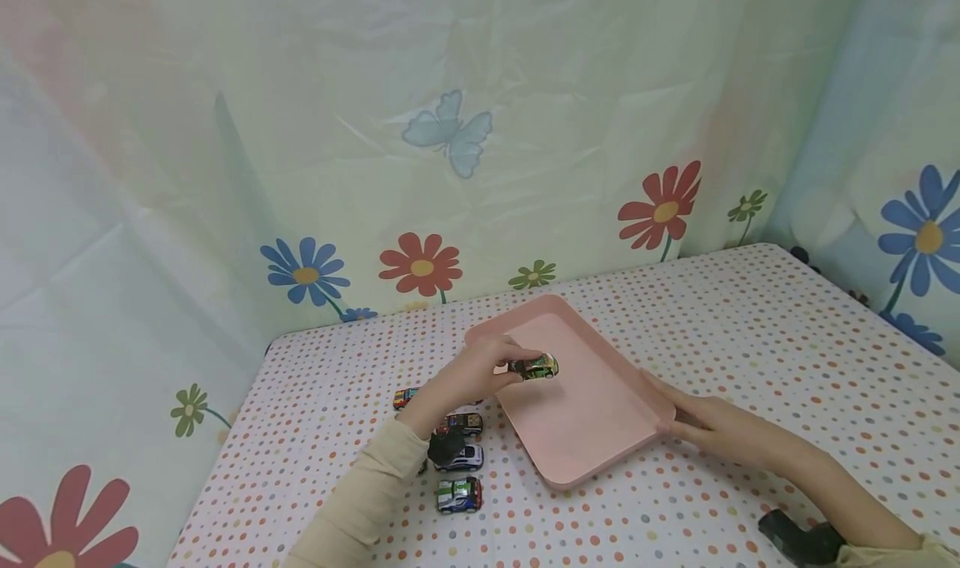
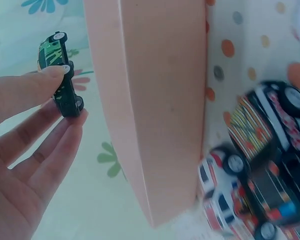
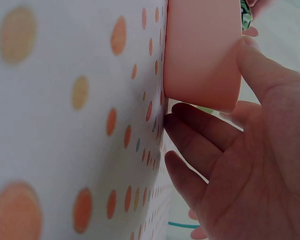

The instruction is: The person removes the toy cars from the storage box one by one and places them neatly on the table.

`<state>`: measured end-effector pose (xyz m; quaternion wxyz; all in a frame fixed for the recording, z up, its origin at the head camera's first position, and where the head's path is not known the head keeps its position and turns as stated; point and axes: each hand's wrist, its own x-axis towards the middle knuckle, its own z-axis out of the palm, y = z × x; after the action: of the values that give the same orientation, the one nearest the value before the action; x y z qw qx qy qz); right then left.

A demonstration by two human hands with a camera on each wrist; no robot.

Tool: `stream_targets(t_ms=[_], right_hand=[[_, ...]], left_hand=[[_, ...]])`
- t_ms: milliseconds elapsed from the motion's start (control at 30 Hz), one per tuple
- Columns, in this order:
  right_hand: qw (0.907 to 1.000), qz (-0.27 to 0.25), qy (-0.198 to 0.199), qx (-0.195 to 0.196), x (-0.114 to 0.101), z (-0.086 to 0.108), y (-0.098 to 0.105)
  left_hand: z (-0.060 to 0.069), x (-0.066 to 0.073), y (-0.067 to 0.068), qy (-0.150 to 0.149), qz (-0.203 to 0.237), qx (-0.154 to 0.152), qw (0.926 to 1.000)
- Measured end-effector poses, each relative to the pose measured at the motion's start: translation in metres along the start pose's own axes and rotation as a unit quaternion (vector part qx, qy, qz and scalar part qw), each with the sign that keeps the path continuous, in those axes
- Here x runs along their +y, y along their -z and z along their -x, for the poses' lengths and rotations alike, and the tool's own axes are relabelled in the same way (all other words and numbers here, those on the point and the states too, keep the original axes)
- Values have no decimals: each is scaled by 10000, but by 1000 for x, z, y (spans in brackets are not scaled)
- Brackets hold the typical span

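Note:
My left hand (image 1: 480, 368) pinches a green-and-black toy car (image 1: 539, 366) between thumb and fingers, raised over the pink tray (image 1: 585, 418). In the left wrist view, the same toy car (image 2: 63, 85) stands on end in the grasp, its wheels showing. At the tray's near right corner is my right hand (image 1: 720, 426); its thumb touches the rim while the fingers reach round the outer wall. The right wrist view shows this hand (image 3: 255, 145) close against the pink wall (image 3: 205, 55).
Left of the tray stand several toy cars, among them a green-and-white one (image 1: 458, 495), a silver-and-black one (image 1: 462, 458) and a dark one (image 1: 467, 424); the left forearm partly hides the group. A dotted cloth (image 1: 750, 343) covers the table, with a flowered curtain (image 1: 525, 201) behind it.

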<state>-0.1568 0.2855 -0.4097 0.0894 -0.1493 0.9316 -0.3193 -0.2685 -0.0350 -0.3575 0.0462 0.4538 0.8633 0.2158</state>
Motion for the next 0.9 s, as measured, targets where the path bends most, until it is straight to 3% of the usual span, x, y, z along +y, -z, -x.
stream_targets(t_ms=[467, 733, 900], right_hand=[[9999, -67, -56, -65, 1, -1, 0], [10000, -15, -47, -67, 3, -1, 0], [9999, -48, -74, -89, 2, -2, 0]], left_hand=[[50, 0, 12, 206, -254, 378, 9988], [77, -3, 15, 166, -203, 465, 9986], [93, -3, 17, 307, -92, 478, 9983]])
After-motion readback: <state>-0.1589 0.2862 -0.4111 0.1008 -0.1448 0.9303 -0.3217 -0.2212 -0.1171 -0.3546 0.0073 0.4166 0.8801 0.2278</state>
